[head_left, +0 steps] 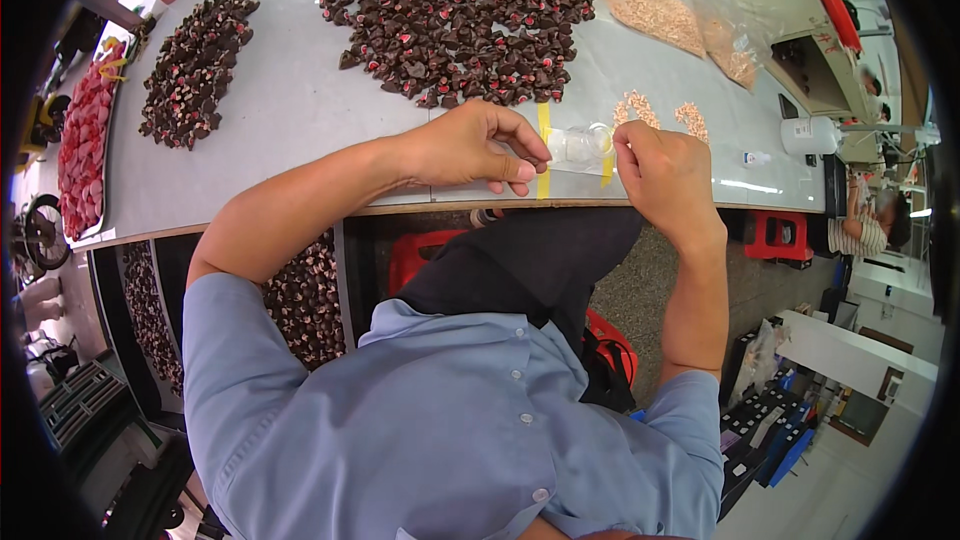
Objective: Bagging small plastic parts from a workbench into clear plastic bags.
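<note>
My left hand [478, 147] and my right hand [662, 172] meet near the front edge of a grey table [290, 110]. Between them I hold a small clear plastic bag [580, 147] with yellow strips at its two sides. My left fingers pinch its left edge and my right fingers pinch its right edge. The bag lies just above the tabletop. Right behind my right hand lie two small heaps of pale orange pieces [660, 115].
A big pile of dark brown and pink pieces [460, 15] covers the far middle of the table, a smaller pile [195, 65] the left. Clear bags of orange pieces [660, 10] lie at the far right. A tray of pink parts [85, 140] sits at the left edge. Red stools [778, 235] stand below.
</note>
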A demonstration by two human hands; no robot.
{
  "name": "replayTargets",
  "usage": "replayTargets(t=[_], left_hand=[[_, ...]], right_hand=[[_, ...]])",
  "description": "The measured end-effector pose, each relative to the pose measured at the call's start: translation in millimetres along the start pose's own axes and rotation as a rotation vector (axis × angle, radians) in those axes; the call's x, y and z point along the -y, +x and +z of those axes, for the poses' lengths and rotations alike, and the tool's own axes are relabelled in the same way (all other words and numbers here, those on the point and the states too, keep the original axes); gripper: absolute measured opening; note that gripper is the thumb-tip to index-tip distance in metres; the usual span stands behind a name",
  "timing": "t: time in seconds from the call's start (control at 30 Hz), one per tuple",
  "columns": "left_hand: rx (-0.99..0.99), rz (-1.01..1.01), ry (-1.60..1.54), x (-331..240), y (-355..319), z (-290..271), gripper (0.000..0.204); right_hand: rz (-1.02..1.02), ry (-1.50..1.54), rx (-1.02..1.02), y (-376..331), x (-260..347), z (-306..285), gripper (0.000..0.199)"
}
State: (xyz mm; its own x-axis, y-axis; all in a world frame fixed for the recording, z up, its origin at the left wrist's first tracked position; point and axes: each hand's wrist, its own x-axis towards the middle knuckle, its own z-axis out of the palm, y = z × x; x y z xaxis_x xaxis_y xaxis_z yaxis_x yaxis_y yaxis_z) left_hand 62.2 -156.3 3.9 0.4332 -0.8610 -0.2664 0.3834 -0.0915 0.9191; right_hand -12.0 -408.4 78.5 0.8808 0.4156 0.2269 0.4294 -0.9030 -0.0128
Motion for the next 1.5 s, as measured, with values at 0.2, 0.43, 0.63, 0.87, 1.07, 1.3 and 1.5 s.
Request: replayTargets(t=[0.2,0.43,0.63,0.87,1.07,1.3,1.5], left_hand=[[-0.033,0.029,-0.030,4,1,0,0.026],[-0.008,0.013,-0.123,5,4,-3,0.029],[0.001,-0.002,-0.114,6,6,-3,0.029],[0.003,0.007,-0.103,7,5,-3,0.028],[-0.014,0.008,-0.133,10,5,-4,0.027],[-0.020,0.027,-0.103,12,6,-4,0.022],[-0.048,0.014,-0.056,6,6,2,0.021]], right_hand=[[-0.014,0.019,-0.024,0,4,-2,0.008],[0.214,0.656,-0.246,-15,37,10,0.011],[0.168,0.689,-0.304,-15,57,36,0.011],[0.109,0.616,-0.313,-13,57,43,0.012],[0.021,0.484,-0.386,-11,64,50,0.013],[0.021,0.558,-0.418,-19,59,52,0.012],[0.782,0.728,-0.640,-74,-30,45,0.014]])
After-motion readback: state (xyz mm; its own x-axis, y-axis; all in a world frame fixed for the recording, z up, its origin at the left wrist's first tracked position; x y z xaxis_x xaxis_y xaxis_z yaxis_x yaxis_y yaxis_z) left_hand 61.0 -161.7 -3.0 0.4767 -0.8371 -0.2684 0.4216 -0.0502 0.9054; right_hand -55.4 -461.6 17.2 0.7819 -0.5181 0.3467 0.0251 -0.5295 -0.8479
